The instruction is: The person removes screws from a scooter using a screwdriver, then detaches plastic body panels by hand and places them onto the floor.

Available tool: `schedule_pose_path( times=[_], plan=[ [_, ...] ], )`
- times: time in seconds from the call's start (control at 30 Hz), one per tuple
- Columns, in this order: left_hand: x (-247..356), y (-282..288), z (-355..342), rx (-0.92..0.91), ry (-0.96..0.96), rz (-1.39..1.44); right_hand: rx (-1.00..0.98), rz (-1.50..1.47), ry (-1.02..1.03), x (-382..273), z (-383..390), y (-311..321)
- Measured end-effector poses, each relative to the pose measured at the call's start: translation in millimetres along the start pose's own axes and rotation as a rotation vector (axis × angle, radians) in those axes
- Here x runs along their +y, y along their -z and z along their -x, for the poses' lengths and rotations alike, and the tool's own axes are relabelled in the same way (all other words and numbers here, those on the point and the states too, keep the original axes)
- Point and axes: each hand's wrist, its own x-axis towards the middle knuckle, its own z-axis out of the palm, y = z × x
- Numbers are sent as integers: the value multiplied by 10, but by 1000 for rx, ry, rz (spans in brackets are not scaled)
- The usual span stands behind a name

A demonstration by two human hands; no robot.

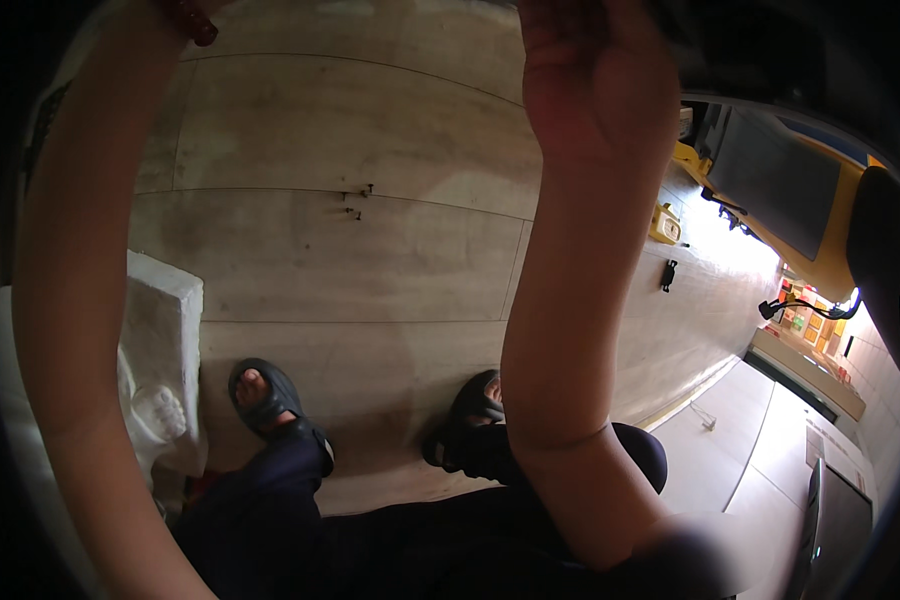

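Both of my arms stretch up past the top of the picture. My left hand is beyond the upper edge, and only the wrist with a dark red bead bracelet (198, 25) shows there. Of my right hand (595, 70), the heel and part of the palm are visible at the top, while its fingers are out of sight or in shadow. A large black shape (760, 60) lies in the dark beside that hand; I cannot make out what it is or whether I touch it. Several small dark screws (356, 200) lie on the floor between my forearms.
My feet in black sandals (267, 400) stand on the pale plank floor (370, 270). A white plaster-like block with a sculpted foot (160, 412) is at left. To the right are a yellow-and-grey object (780, 180), a small yellow case (667, 223), a black part (669, 275) and a white cabinet-like surface (715, 460).
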Motion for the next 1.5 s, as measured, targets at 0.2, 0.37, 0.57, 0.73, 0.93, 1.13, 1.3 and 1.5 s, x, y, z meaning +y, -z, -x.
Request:
schedule_pose_path(
  times=[0.2,0.37,0.57,0.73,0.93,1.13,1.3,1.5],
  plan=[
    [28,-107,-12,109,74,-14,2,-8,26,54,-56,-16],
    [219,21,104,72,-49,66,86,-18,56,171,22,-212],
    [199,-236,153,201,-62,-162,127,45,97,59,-12,-120],
    [212,123,197,66,74,-159,32,-89,-76,160,30,-168],
    [43,-184,4,168,47,35,76,49,64,91,-30,-83],
    [-108,-162,74,45,-84,229,19,71,33,30,-17,-37],
    [61,-14,101,1,104,96,22,67,7,71,-8,-74],
    [40,-73,18,45,159,42,33,82,29,72,-8,-107]
  ],
)
